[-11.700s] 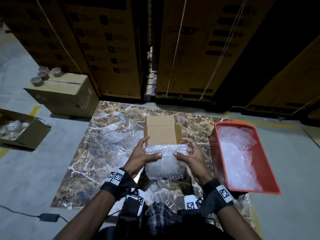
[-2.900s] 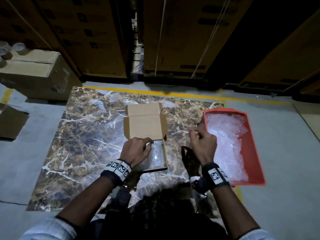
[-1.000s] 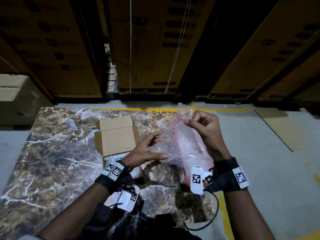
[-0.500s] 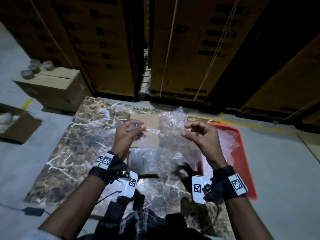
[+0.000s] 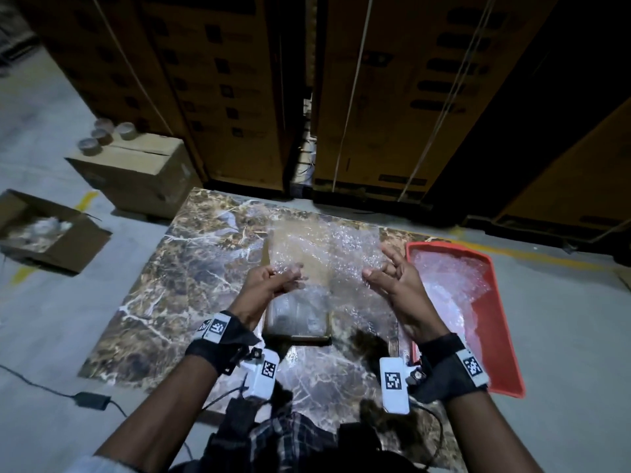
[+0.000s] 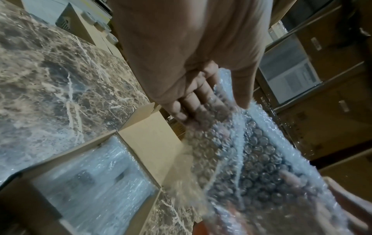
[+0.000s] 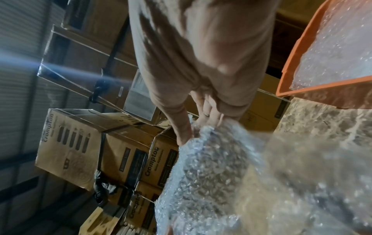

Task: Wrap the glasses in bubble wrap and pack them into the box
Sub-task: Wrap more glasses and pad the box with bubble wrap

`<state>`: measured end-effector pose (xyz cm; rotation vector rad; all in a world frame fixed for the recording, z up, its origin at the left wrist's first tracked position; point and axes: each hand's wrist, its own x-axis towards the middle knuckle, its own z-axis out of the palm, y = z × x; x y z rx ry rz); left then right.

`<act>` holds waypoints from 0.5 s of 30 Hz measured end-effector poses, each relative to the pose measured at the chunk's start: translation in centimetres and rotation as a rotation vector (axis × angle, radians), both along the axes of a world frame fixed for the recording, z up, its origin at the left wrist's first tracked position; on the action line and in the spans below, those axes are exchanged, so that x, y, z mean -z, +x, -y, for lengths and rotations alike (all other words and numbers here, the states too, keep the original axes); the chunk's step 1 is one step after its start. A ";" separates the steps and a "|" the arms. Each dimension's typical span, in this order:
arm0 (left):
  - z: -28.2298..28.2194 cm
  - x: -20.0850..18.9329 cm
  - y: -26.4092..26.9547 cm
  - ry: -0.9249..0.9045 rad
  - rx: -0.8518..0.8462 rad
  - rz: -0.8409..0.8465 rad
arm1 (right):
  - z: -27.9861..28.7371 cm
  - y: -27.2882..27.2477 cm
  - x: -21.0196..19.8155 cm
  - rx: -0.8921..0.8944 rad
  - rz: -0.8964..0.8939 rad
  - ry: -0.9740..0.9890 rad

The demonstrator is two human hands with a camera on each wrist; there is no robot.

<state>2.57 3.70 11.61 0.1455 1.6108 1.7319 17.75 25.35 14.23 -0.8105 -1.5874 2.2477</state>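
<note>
A sheet of bubble wrap point(image 5: 336, 254) was stretched between both hands above the small cardboard box point(image 5: 297, 317). The left hand point(image 5: 269, 285) pinched its left edge, the right hand point(image 5: 397, 279) pinched its right edge. A wrapped glass point(image 6: 96, 171) already lay inside the open box, just below the left hand. The box sat on a marble slab point(image 5: 177, 285) on the floor, serving as the bench. A red tray point(image 5: 505, 343) with more wrap stood right of the right hand. Stacked cartons point(image 5: 239, 80) rose behind.
</note>
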 end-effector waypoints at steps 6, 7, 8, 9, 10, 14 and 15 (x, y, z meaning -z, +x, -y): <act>1.1 -0.2 -2.0 -0.049 -0.015 -0.051 | 0.8 0.1 1.0 0.042 0.112 -0.195; 1.5 -0.3 -2.2 -0.070 0.011 -0.064 | 1.0 0.0 1.3 0.048 0.117 -0.214; 1.9 -0.6 -2.3 -0.080 0.035 -0.068 | 1.2 -0.1 1.7 0.053 0.122 -0.220; 2.3 -0.7 -2.6 -0.084 0.052 -0.069 | 1.3 -0.2 2.1 0.053 0.120 -0.223; 2.7 -0.7 -2.8 -0.077 0.061 -0.058 | 1.5 -0.3 2.4 0.050 0.122 -0.218; 4.1 -0.4 -3.8 -0.043 0.109 0.037 | 2.8 -0.7 2.8 0.019 0.117 -0.239; 4.2 -0.4 -4.0 -0.060 0.107 0.020 | 3.1 -0.9 2.8 0.014 0.114 -0.247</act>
